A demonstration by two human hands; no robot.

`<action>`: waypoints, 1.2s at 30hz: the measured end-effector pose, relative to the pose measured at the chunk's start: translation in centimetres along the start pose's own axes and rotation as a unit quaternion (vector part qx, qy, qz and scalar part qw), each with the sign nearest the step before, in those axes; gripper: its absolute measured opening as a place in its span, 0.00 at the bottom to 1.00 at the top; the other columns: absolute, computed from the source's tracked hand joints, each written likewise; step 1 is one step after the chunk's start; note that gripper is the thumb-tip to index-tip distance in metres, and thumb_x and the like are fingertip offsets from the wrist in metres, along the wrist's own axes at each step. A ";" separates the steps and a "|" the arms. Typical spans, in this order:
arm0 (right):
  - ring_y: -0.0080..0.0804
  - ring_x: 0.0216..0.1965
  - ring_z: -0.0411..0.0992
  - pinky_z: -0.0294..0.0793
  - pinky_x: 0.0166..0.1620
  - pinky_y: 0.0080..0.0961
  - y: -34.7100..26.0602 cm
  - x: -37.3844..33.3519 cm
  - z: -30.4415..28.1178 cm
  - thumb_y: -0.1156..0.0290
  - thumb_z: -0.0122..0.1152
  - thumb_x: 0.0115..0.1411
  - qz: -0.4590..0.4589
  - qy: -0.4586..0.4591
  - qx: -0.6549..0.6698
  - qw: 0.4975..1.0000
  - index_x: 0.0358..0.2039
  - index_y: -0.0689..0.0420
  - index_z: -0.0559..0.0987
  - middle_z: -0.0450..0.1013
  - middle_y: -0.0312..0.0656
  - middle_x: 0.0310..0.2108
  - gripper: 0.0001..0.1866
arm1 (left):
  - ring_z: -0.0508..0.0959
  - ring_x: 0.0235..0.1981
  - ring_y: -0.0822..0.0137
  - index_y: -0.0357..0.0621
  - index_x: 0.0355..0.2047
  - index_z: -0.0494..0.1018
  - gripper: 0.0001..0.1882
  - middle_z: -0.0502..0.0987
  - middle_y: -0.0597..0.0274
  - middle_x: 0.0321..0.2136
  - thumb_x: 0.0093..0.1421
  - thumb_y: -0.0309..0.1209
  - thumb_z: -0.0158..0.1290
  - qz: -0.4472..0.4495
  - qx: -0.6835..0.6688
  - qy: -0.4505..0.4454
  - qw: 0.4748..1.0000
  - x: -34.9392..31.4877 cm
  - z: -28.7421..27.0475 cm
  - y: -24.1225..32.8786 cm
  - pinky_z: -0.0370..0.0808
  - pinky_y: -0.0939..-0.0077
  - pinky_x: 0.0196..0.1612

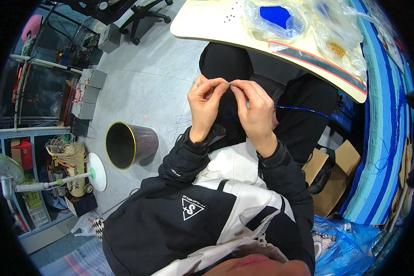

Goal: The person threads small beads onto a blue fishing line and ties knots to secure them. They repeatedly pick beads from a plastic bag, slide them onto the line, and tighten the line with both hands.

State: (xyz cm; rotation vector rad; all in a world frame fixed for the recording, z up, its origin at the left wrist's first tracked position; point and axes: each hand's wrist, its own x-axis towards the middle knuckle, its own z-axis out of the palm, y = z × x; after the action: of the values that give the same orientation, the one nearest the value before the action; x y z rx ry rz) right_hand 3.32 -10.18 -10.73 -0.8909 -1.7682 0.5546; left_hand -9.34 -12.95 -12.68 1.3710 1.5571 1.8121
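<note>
My left hand and my right hand meet fingertip to fingertip above my lap, both closed in a pinch. A tiny blue bit, bead or thread, shows between the fingertips; its exact form is too small to tell. From beside my right hand a thin strand of blue beads, with some pale ones, runs right across my dark trouser leg. Below the fingers hangs a fine blue thread, partly lost against the dark cloth. Fine loops of thread also show left of my left wrist.
Ahead, a pale table bears a plastic bag of blue beads, a bag of golden beads, and a red-edged dark strip. A bin stands left; an open cardboard box and blue striped cloth lie right.
</note>
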 end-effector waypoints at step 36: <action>0.41 0.27 0.71 0.70 0.33 0.31 1.8 0.3 -2.8 0.74 0.52 0.63 0.121 0.062 0.057 0.989 0.29 0.65 0.74 0.71 0.48 0.25 0.08 | 0.68 0.28 0.83 0.40 0.33 0.77 0.02 0.74 0.71 0.28 0.61 0.22 0.54 0.006 0.091 0.004 0.996 2.2 -4.3 -0.4 0.64 0.88 0.30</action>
State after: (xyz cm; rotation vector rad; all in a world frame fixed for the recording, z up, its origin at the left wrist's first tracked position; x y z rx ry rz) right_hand 6.46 -8.90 -10.82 -1.0436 -1.5109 0.7332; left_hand -14.03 -13.37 -11.76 1.4576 1.7571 1.7204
